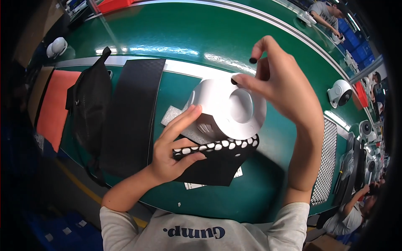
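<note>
My left hand (167, 157) grips a black sheet (215, 165) between thumb and fingers; its folded upper edge shows rows of white round spots. My left index finger rests against a white rounded camera housing (213, 94), which has a round recess on its face and a dark vented part below. Over the housing's upper side is my right hand (276, 77), thumb and index finger apart. One small black round pad (253, 60) clings to the index fingertip. Another black pad (234, 81) is at the thumb tip, against or just above the housing.
Left on the green table lie a black foam sheet (132, 113), a black bag (92, 100) and an orange sheet (58, 104). A perforated sheet (325, 163) lies right of my forearm. White foam (171, 115) touches the housing. Another camera (339, 93) stands at right; co-workers sit beyond.
</note>
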Action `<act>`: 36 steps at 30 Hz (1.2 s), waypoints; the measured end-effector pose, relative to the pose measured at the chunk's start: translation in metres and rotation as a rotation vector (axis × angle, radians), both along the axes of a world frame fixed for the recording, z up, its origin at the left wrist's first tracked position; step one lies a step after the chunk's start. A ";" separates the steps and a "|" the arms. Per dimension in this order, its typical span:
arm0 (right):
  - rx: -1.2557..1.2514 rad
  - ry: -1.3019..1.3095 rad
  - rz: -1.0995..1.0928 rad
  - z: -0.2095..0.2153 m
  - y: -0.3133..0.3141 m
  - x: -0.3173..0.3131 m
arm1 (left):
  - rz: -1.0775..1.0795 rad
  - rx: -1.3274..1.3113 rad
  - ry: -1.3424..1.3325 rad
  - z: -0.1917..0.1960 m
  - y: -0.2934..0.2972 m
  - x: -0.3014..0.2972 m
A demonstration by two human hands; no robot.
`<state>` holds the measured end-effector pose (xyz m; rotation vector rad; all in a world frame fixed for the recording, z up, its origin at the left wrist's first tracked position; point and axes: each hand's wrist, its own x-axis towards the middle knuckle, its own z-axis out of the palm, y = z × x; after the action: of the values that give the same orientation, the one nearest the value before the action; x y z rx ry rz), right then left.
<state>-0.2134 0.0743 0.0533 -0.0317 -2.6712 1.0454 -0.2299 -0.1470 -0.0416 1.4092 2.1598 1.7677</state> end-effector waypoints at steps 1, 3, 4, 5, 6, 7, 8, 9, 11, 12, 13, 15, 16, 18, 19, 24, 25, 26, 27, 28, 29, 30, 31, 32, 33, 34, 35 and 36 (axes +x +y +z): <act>0.145 -0.017 -0.058 0.002 0.004 -0.002 | -0.009 0.001 0.003 0.000 0.000 0.000; 0.010 0.031 0.039 -0.012 0.018 0.000 | 0.007 -0.041 0.061 -0.001 -0.002 0.000; -0.092 0.130 0.103 -0.027 0.024 0.004 | 0.005 -0.034 0.064 -0.001 -0.001 0.001; -0.416 0.074 0.145 -0.039 0.031 0.007 | 0.002 -0.030 0.068 -0.002 0.000 0.000; -0.556 0.052 0.174 -0.043 0.032 0.015 | 0.004 -0.034 0.079 -0.003 0.000 0.001; -0.696 0.030 0.203 -0.047 0.032 0.022 | 0.006 -0.039 0.088 -0.003 0.000 0.001; -0.734 0.006 0.186 -0.051 0.034 0.026 | 0.006 -0.039 0.088 -0.003 0.001 0.001; -0.736 0.005 0.178 -0.050 0.034 0.029 | 0.013 -0.042 0.083 -0.002 0.001 0.002; -0.683 -0.024 0.108 -0.049 0.029 0.033 | 0.027 -0.059 0.085 -0.003 0.000 0.003; -0.682 0.013 0.095 -0.050 0.027 0.032 | 0.024 -0.060 0.083 -0.003 0.000 0.003; -0.684 0.012 0.092 -0.049 0.026 0.032 | 0.030 -0.069 0.095 -0.004 -0.001 0.003; -0.636 -0.006 0.049 -0.047 0.027 0.032 | 0.029 -0.078 0.104 -0.005 0.000 0.002; -0.636 -0.006 0.045 -0.046 0.027 0.034 | 0.025 -0.078 0.104 -0.005 0.001 0.002; -0.625 -0.030 0.047 -0.044 0.028 0.037 | 0.035 -0.061 0.111 -0.005 0.002 0.004; -0.627 -0.031 0.046 -0.043 0.029 0.038 | 0.034 -0.063 0.109 -0.005 0.002 0.005; -0.433 -0.023 0.046 -0.038 0.027 0.036 | 0.059 -0.048 0.105 -0.006 0.003 0.008; -0.435 -0.025 0.044 -0.036 0.026 0.035 | 0.057 -0.049 0.103 -0.008 0.003 0.008; -0.483 -0.106 0.014 -0.034 0.024 0.033 | 0.088 -0.019 0.061 -0.011 0.002 0.008; -0.531 -0.188 -0.015 -0.033 0.023 0.033 | 0.120 0.012 0.019 -0.012 0.002 0.009; -0.562 -0.139 -0.044 -0.035 0.022 0.034 | 0.133 0.031 -0.013 -0.012 0.003 0.010; -0.563 -0.142 -0.044 -0.038 0.023 0.032 | 0.134 0.030 -0.015 -0.012 0.002 0.011; -0.666 -0.172 -0.029 -0.041 0.027 0.028 | 0.133 0.023 0.012 -0.013 0.002 0.010; -0.768 -0.201 -0.012 -0.044 0.030 0.025 | 0.133 0.017 0.039 -0.014 0.001 0.010; -0.843 -0.235 0.021 -0.046 0.031 0.024 | 0.131 0.019 0.041 -0.014 0.002 0.010; -0.842 -0.233 0.022 -0.048 0.032 0.021 | 0.139 0.023 0.061 -0.015 0.001 0.009; -0.823 -0.194 0.078 -0.050 0.032 0.018 | 0.148 0.028 0.081 -0.016 0.001 0.009; -0.803 -0.154 0.134 -0.051 0.031 0.016 | 0.149 0.030 0.084 -0.016 0.001 0.008; -0.803 -0.155 0.135 -0.049 0.028 0.016 | 0.135 0.028 0.128 -0.016 -0.001 0.008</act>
<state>-0.1978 0.1022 0.0039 -0.0926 -2.2072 2.1568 -0.2216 -0.1478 -0.0572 1.4533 2.3556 1.8040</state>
